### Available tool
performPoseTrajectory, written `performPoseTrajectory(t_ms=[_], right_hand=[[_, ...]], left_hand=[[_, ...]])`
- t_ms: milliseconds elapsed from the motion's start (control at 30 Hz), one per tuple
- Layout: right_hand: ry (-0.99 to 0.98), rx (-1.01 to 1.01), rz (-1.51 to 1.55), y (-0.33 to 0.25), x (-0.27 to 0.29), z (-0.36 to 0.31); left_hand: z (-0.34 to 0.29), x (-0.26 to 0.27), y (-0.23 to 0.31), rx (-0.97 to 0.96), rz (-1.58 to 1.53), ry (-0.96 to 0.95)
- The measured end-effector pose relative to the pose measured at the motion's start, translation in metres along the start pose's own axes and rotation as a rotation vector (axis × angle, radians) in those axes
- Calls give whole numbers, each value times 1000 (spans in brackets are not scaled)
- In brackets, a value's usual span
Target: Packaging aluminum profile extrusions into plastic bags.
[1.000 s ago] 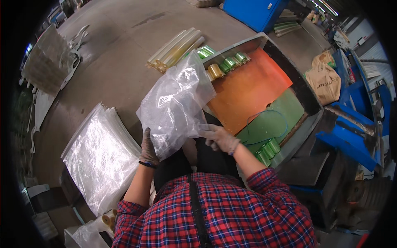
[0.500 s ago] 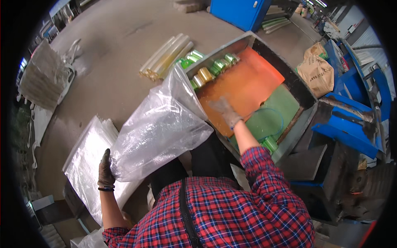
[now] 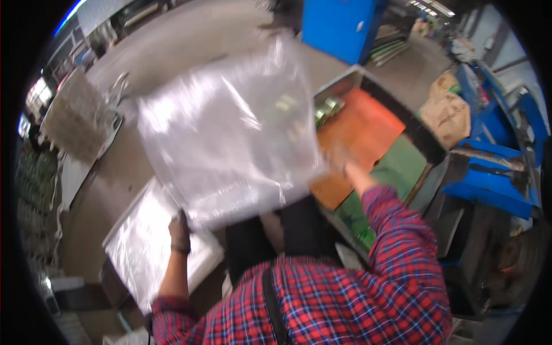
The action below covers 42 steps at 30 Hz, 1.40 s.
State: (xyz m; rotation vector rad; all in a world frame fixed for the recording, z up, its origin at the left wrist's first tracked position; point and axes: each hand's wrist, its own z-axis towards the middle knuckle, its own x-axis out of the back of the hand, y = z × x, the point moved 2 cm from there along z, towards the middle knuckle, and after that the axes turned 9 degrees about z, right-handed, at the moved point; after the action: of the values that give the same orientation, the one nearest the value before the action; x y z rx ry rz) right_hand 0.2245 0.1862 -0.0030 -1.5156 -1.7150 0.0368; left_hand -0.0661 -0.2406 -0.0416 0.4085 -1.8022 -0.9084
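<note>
Left hand (image 3: 180,231), gloved, is clamped on the near-left corner of a clear plastic bag (image 3: 230,126), held up at the lower left of the view. Right hand (image 3: 339,158) is blurred; it sits at the bag's right edge over the open bin (image 3: 402,167), and whether its fingers are closed on the film cannot be told.

Change against half a second ago: the bag was then a slanted, half-collapsed bundle running from the left hand toward the bin. It is now lifted and spread into a broad sheet facing the camera, hiding much of the concrete floor (image 3: 172,52) and the near-left corner of the bin. A full second ago both hands were bunched together under it, close to the body.

Judged meaning: the bag is being shaken open (motion blur on the film and the right hand supports this), so the opening step is under way, not finished; the mouth is not visibly open.

Around: stack of flat clear bags (image 3: 144,253) lies on the floor at the near left, just beyond the left wrist. Bin interior shows an orange sheet (image 3: 368,126), a green sheet (image 3: 402,167) nearer, and small green-gold rolls (image 3: 328,108) at its far-left corner. Blue machinery (image 3: 489,172) stands to the right.
</note>
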Motion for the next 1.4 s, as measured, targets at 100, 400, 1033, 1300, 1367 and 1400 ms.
performPoseTrajectory(t_ms=[100, 400, 1033, 1300, 1367, 1400], right_hand=[[613, 17, 32, 74, -56, -15], [-169, 96, 1289, 62, -101, -61], [-247, 81, 1691, 28, -142, -54], [210, 256, 1370, 33, -83, -34], [572, 128, 343, 5, -42, -55], [1099, 394, 14, -13, -30, -76]], left_hand=[[5, 2, -3, -94, 8, 13], [-38, 3, 77, -441, -284, 65], [-74, 37, 151, -574, -410, -497], [-98, 43, 201, -349, -484, -337], [-109, 46, 218, -650, -494, -458], [-120, 43, 237, -901, -519, -499]])
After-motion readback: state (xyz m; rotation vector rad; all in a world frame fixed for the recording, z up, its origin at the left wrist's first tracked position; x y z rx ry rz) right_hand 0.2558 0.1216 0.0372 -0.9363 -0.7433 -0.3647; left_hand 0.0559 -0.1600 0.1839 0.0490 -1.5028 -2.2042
